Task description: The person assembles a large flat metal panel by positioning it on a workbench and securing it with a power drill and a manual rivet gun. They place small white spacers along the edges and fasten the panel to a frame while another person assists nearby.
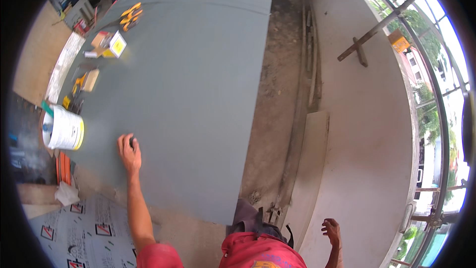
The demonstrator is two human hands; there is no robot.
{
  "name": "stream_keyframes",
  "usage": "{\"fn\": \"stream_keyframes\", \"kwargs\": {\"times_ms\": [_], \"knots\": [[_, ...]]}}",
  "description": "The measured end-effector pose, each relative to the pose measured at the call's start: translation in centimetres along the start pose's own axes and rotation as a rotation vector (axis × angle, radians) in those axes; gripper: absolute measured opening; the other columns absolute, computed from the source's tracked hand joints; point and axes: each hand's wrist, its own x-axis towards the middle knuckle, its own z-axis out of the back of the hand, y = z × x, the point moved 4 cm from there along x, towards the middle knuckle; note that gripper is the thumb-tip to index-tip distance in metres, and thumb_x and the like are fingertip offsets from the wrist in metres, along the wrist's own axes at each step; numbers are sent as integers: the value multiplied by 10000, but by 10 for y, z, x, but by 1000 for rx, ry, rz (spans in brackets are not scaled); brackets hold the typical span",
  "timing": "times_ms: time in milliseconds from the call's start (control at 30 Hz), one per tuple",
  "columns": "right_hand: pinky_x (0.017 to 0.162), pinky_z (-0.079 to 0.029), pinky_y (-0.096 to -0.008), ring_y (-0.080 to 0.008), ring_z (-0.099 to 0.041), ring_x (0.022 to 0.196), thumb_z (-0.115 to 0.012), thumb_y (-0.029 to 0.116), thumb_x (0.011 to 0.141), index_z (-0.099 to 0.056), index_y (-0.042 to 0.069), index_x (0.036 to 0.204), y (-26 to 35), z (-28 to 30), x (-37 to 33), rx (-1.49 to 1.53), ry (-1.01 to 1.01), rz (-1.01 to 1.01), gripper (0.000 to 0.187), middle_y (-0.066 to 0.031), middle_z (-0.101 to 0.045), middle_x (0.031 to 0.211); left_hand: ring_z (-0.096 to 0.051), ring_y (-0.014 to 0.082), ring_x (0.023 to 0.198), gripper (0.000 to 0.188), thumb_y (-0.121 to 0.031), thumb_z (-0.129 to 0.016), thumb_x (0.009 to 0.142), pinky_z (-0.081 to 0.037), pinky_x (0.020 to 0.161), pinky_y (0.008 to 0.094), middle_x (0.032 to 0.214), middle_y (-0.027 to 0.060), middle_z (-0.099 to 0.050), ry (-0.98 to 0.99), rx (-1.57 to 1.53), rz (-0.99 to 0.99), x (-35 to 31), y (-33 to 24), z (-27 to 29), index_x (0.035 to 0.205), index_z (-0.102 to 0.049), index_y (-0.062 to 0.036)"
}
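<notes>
My left hand [130,155] is over the left part of a large flat grey panel [193,79], its arm stretched forward. Its fingers are closed round a small dark object [132,142], whose kind I cannot make out. To the left of that hand stands a white bucket [67,129] with a yellow band and a green-handled item poking out. My right hand [332,231] hangs at the lower right, away from the panel and in front of a pale low wall [367,134]. Its fingers are loosely bent and apart, with nothing visible in them.
Along the panel's left side lie yellow-and-black clamps [131,17], an opened box [110,45] and a yellow tool [78,85]. Right of the panel runs a dirty floor strip [280,69] with long boards. Scaffold poles [441,104] rise beyond the wall. Printed sheeting [89,231] lies lower left.
</notes>
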Motion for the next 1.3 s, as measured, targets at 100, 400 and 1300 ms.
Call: {"fn": "stream_keyframes", "kwargs": {"times_ms": [100, 400, 1300], "knots": [[597, -508, -308, -173, -633, 730, -567, 251, 917, -596, 15, 1135, 50, 5, 39, -16, -4, 78, 322, -79, -649, 922, -486, 327, 1133, 226, -161, -522, 964, -437, 921, 438, 1207, 120, -494, 44, 126, 122, 0, 6, -1, 1153, -575, -49], [642, -530, -318, -179, -650, 772, -591, 286, 913, -624, 39, 1126, 89, -33, 147, -100, 331, -123, 327, -71, -670, 945, -499, 347, 1146, 286, -217, -523, 965, -426, 943, 441, 1238, 153, -513, -160, 321, 354, -3, 42, 7, 1187, -556, -39], [590, -514, -355, -197, -633, 720, -607, 300, 889, -578, 60, 1150, 664, 24, 670, -141, 362, -10, 357, -77, -643, 927, -529, 211, 981, 328, -23, -581, 882, -477, 863, 362, 1137, 84, -532, 142, -644, 96, 504, -594, -518, 1207, -545, -54]]}}
